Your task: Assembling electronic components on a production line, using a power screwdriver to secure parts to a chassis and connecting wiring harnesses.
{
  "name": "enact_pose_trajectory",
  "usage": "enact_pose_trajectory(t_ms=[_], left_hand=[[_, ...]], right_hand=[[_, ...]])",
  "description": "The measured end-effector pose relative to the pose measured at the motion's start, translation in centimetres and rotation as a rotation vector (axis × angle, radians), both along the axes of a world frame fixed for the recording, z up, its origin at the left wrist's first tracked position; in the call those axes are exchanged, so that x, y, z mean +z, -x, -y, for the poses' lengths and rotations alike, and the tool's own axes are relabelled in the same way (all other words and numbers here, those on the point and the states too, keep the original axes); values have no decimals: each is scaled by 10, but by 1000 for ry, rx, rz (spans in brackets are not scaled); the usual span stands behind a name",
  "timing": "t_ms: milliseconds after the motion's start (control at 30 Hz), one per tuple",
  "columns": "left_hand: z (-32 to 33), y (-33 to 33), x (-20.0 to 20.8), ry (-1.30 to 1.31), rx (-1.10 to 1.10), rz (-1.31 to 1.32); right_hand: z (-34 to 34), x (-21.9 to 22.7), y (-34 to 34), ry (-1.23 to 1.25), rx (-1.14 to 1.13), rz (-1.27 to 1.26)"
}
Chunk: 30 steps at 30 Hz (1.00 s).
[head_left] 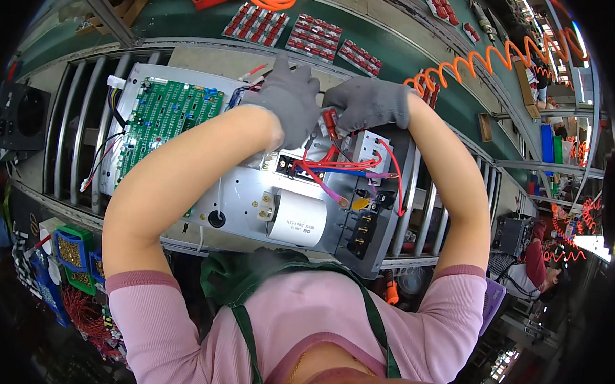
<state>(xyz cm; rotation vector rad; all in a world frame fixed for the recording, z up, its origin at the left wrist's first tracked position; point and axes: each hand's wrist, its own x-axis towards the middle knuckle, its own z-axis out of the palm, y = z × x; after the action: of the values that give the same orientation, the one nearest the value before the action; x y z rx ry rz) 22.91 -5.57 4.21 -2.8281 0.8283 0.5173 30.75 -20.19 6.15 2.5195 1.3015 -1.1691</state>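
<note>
On the conveyor rollers lies a grey metal chassis (243,190) with a green circuit board (171,113) at its left and a white cylindrical capacitor (298,219) near me. My left hand (293,103), in a grey glove, reaches over its far edge with the fingers partly stretched out. Close beside it, my right hand (368,105), gloved too, has its fingers curled around a small red part (331,122). Its fingertips are partly hidden. Red wires (339,163) run below the hands to a white breaker-like block (371,150) and dark terminals (364,228).
Rows of small red parts (314,38) lie on the green bench beyond. Orange coiled hoses (474,62) hang at the right. Blue and green bins of small hardware (75,251) stand at the lower left, near a red wire bundle (83,313). Another person (521,270) sits far right.
</note>
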Motion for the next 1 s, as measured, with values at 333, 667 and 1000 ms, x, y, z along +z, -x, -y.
enact_pose_trajectory(t_ms=[333, 667, 1000], left_hand=[[4, -21, -13, -64, 233, 3], [-3, -16, -10, 297, 324, -137], [-25, 77, 20, 1439, 807, 419]], right_hand=[[-6, -28, 3, 226, 52, 134], [134, 49, 58, -1456, -848, 480], [246, -237, 209, -130, -840, -129]])
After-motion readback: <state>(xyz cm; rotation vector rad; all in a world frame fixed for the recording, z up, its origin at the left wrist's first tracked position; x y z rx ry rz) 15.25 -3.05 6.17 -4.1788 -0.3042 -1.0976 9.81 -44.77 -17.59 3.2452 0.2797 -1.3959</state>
